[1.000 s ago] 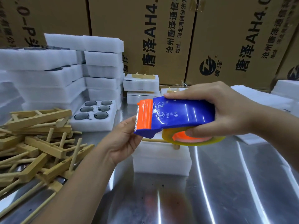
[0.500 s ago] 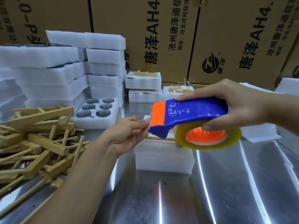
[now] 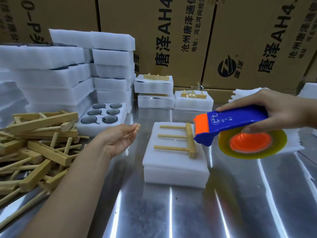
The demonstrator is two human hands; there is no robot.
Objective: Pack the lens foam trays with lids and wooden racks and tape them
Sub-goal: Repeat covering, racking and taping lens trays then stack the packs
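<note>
Right hand [image 3: 277,110]: grip closed round tape dispenser [image 3: 235,124], just right of foam tray [image 3: 175,162] bearing wooden rack [image 3: 178,136]. Left hand [image 3: 120,140]: grip slack, empty.

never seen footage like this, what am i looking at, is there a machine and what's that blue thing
No machine here: a person works with two bare hands, filmed by one camera worn on the head, looking down. The right hand holds a blue and orange tape dispenser. The left hand is open and empty. On the steel table lies a lidded foam tray with a wooden rack on top. Left of it are a pile of wooden racks and an open foam tray of six lenses.
</note>
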